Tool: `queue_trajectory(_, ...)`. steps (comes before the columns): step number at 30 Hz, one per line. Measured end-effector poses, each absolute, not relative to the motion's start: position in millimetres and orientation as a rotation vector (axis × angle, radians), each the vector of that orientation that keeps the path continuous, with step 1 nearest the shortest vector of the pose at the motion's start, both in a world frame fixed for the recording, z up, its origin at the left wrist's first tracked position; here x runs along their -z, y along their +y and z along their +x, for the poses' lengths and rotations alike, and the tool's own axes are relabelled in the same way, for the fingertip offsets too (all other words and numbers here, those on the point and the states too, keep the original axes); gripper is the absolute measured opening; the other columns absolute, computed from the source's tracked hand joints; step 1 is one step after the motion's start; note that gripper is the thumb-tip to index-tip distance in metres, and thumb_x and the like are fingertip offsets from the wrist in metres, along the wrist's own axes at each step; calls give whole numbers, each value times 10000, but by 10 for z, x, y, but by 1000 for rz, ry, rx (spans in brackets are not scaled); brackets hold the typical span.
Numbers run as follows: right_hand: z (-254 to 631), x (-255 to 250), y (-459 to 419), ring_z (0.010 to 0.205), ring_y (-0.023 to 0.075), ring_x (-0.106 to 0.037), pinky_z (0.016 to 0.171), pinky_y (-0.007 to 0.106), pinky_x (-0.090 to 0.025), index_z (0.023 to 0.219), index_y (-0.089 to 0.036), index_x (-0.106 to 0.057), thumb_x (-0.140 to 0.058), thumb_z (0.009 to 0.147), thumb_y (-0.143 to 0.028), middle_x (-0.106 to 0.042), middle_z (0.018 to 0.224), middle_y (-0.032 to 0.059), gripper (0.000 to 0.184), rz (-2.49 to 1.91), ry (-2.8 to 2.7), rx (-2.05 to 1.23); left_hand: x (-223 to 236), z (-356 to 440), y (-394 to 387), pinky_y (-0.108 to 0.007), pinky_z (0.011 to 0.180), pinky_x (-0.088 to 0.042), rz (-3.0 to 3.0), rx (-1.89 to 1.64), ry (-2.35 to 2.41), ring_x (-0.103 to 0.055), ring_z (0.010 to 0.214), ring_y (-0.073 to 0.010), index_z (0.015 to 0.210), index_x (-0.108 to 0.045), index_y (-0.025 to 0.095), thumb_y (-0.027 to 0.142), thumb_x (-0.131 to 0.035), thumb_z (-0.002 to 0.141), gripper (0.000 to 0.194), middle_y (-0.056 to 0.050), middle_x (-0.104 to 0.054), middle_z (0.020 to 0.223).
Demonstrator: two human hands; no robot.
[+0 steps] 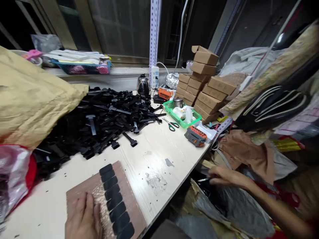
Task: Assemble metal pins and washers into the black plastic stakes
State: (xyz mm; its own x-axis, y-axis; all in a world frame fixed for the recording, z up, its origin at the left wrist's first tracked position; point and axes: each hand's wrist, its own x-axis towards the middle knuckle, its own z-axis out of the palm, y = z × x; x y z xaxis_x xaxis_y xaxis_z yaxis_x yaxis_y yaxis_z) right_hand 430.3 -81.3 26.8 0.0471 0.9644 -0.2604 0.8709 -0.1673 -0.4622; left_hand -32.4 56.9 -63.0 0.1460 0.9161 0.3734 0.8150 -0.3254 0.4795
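My left hand [83, 217] lies flat, fingers stretched, on a brown board [134, 212] at the table's near edge. Beside its fingers a row of several black oval pads [116, 202] runs down the board. My right hand [221, 176] reaches off the table's right side, down into a dark plastic bag [234, 205]. Its fingers are pinched on a thin dark piece [203, 180] that I cannot name. A large heap of black plastic parts [104, 119] covers the table behind the board.
A yellow sack [30, 96] and a red-and-clear bag [15, 176] lie at the left. Scissors [171, 125], a green basket [193, 120], an orange-grey tool [195, 135] and stacked cardboard boxes [206, 89] stand at the back right. Cloth and clutter fill the right side.
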Motion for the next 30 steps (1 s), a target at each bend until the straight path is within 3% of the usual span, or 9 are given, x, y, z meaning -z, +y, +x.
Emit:
queue_trajectory(4,3469,-644,344,733,133,-632,702,239,-477,940,-191,-668,-461,931,-346,-683,853,51,259,-1657,-2042,-897,536,-265,472,-526,1127,-272,2226,-841,1835,-260,1394,-338,1358,-424,47,351,-285,936,538,-222,-355,1467)
queue_trajectory(7,2745,-598,1236,922,143,-625,854,243,-440,971,-175,-663,-457,949,-305,-671,995,61,244,-1689,-2189,-570,449,-237,438,-504,1126,-287,2175,-849,1860,-307,1376,-319,1319,-485,91,360,-305,933,504,-181,-399,1451)
queue_trajectory(11,2030,-432,1933,1097,264,-570,876,356,-444,1067,-122,-615,-526,912,-315,-611,1157,164,263,-1977,-2141,-396,179,-160,467,-484,1038,-415,2107,-954,1870,-504,1228,-285,1250,-565,206,379,-397,914,413,-102,-511,1376)
queue_trajectory(14,1845,-422,1942,1073,297,-582,836,389,-454,1115,-55,-564,-485,892,-155,-613,1124,233,257,-2006,-2121,-395,-68,-31,577,-475,1039,-411,2171,-1143,1811,-488,1246,-266,1260,-557,229,345,-422,914,388,-93,-548,1337)
queue_trajectory(20,1930,-513,1597,696,119,-627,619,194,-445,915,-170,-618,-503,917,-405,-665,785,1,262,-1373,-2462,-878,-281,203,1018,-508,1112,-267,2517,-936,1565,-312,1378,-285,1391,-422,184,145,-371,881,515,-107,-521,1374)
queue_trajectory(22,1896,-478,1685,677,96,-603,611,184,-430,908,-158,-613,-291,1001,-407,-643,774,6,418,-1222,-2469,-939,-300,180,1150,-486,1074,-328,2386,-911,1621,-486,1246,-276,1377,-440,164,120,-365,858,526,-124,-637,1198)
queue_trajectory(25,1728,-365,1992,886,157,-584,698,248,-435,1052,-182,-594,-272,1012,-306,-614,1003,66,348,-1493,-2417,-393,-342,50,1256,-400,828,-503,1870,-942,1782,-658,876,-277,1188,-611,131,316,-456,876,394,-94,-699,838)
queue_trajectory(28,1510,-268,2270,1046,229,-511,771,323,-427,1101,-208,-592,-406,955,-204,-539,1190,95,236,-1546,-2484,-76,-386,-89,1263,-317,590,-498,1324,-999,1656,-618,561,-219,972,-685,101,560,-527,814,510,-18,-588,520)
queue_trajectory(30,1411,-251,2328,1076,238,-489,825,352,-413,1035,-174,-615,-393,935,-135,-547,1178,109,246,-1491,-2528,-78,-394,-133,1246,-286,560,-494,1034,-1038,1522,-605,523,-183,997,-664,90,571,-590,774,536,-17,-598,522)
